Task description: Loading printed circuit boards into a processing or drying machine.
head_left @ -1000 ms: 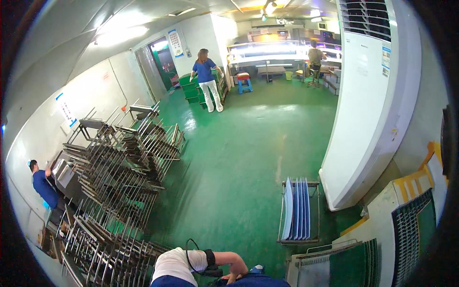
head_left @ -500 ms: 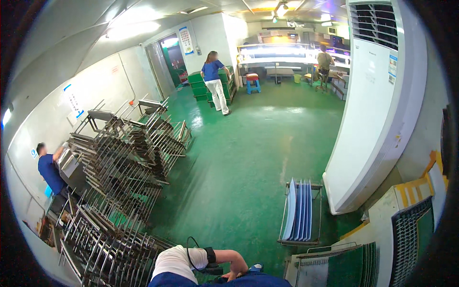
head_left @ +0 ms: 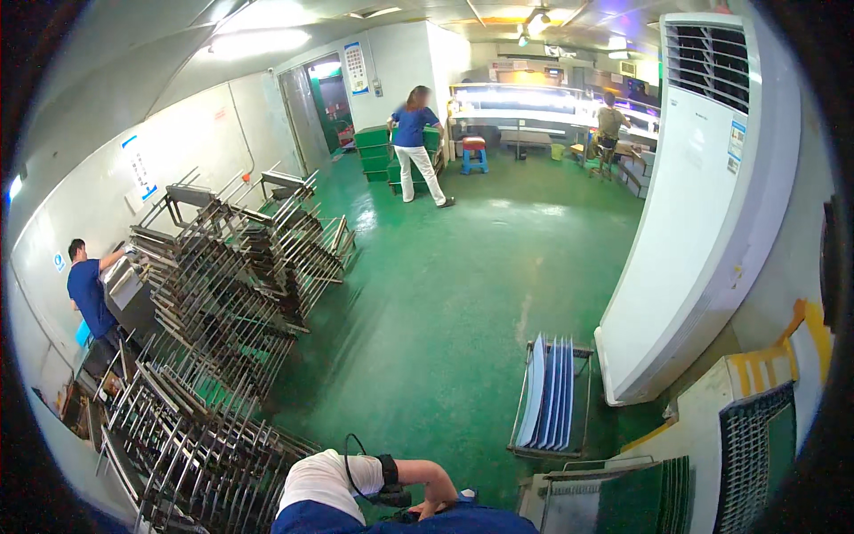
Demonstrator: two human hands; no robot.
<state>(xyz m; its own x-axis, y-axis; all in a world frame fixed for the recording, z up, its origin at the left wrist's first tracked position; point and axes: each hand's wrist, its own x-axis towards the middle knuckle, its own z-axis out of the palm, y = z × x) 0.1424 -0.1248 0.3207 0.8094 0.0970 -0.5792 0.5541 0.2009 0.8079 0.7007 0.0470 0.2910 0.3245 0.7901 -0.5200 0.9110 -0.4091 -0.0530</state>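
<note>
The left hand (head_left: 433, 504) is bent downward at the blue cloth (head_left: 485, 519), located along the lower edge of the view. A black band (head_left: 389, 471) encircles the arm. The fingertips are partly hidden; finger opening and any held item cannot be determined. The right hand's grip cannot be determined. Light blue panels (head_left: 553, 392) stand on edge, toward the left edge of a metal rack (head_left: 547, 453) on the green floor (head_left: 436, 311).
</note>
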